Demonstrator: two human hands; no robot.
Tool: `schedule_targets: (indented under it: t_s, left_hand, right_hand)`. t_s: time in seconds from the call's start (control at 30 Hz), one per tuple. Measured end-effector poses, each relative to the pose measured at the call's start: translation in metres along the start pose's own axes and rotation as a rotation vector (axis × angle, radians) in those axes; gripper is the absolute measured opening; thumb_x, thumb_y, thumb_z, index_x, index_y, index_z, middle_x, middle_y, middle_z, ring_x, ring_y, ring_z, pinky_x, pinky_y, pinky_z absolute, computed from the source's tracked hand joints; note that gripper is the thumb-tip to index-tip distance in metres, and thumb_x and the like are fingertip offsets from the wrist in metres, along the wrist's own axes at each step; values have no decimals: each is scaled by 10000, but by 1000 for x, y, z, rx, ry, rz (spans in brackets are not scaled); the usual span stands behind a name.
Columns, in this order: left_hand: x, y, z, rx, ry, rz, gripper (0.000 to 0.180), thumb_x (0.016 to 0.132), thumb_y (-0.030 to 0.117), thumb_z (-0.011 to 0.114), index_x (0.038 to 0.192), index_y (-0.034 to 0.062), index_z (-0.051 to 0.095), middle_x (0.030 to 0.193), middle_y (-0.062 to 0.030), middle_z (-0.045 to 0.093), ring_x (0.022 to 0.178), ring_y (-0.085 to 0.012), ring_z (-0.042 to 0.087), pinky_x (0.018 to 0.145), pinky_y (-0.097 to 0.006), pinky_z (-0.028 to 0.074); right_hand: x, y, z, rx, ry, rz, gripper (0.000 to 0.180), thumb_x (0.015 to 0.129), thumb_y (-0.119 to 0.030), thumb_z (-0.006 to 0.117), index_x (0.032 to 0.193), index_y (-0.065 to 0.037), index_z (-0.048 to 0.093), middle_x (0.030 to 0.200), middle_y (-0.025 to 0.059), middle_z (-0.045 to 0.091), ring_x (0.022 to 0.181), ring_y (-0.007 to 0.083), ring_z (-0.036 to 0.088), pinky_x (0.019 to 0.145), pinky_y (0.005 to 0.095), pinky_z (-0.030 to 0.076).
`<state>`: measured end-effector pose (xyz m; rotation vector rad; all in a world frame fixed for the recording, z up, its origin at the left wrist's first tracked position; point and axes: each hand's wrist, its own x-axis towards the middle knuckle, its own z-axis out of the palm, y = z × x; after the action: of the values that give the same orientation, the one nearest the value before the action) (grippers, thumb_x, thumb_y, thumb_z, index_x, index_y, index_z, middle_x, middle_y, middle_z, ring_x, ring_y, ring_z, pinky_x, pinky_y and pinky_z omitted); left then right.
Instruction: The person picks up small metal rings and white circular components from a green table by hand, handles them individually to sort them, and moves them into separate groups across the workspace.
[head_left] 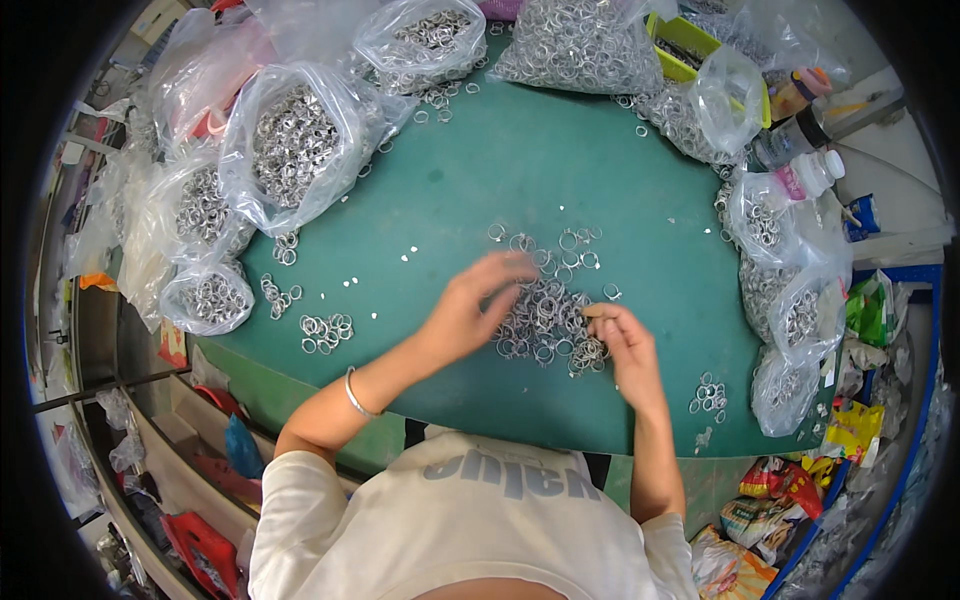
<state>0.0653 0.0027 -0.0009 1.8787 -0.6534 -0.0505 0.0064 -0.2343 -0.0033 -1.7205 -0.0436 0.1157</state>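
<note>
A loose pile of silver metal rings [545, 322] lies on the green table in front of me. My left hand [470, 305] reaches to the pile's left side, slightly blurred, its thumb apart from the bent fingers. Nothing shows between them. At the pile's right edge is my right hand [627, 348], its fingers curled and pinched close to the rings; what they hold, if anything, is too small to tell. More rings [568, 245] are scattered just beyond the pile, with a single ring [611, 291] above my right fingertips.
Small ring clusters lie left [327, 333] and right [709, 395]. Open plastic bags of rings [292, 150] line the table's left, back and right [765, 225] sides. A yellow-green bin [685, 45] and white-capped bottle [815, 175] stand back right. White bits [405, 257] dot the green tabletop [470, 165].
</note>
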Motion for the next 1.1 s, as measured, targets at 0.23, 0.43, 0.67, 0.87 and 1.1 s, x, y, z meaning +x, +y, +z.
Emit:
schedule_targets:
  t_s: [0.23,0.43,0.67,0.87,1.1]
  left_hand:
    - [36,-19,31,309,-168,-48,340,924,119,553,1252,35,525,1407,-198,407,1331,-372,355,1108,-484,272]
    - [40,-4,24,-118,-415,-71,320,914,87,552,1229,29,551,1361,-168,481,1240,-354,481,1047,-427,382]
    - [90,-32,55,293,-266,99,434,946,140,523,1366,80,435,1427,-180,412,1314,-369,395,1113,-445,294]
    - [52,-5,36,37,-528,23,401,907,106,566,1302,63,513,1317,-169,525,1218,-361,497,1077,-450,367]
    - [2,17,24,23,-402,302,320,826,-6,612,1145,26,611,1190,-145,597,1138,-325,564,987,-416,461]
  right_hand:
    - [46,23,-31,166,393,-23,311,1021,-208,403,1085,38,583,844,40,599,853,144,571,854,282,437]
    - [23,25,-10,244,108,101,290,1022,-169,374,1114,20,574,987,93,652,976,163,598,927,298,427]
    - [62,15,-24,134,365,-104,292,1022,-139,354,1124,33,566,984,109,655,994,176,602,927,312,435]
    - [34,20,-8,342,215,21,298,1029,-148,336,1146,46,529,1007,110,616,1040,240,616,968,356,446]
    - [-4,15,-22,659,307,125,245,996,-90,391,1177,25,509,1026,121,597,990,255,614,917,380,491]
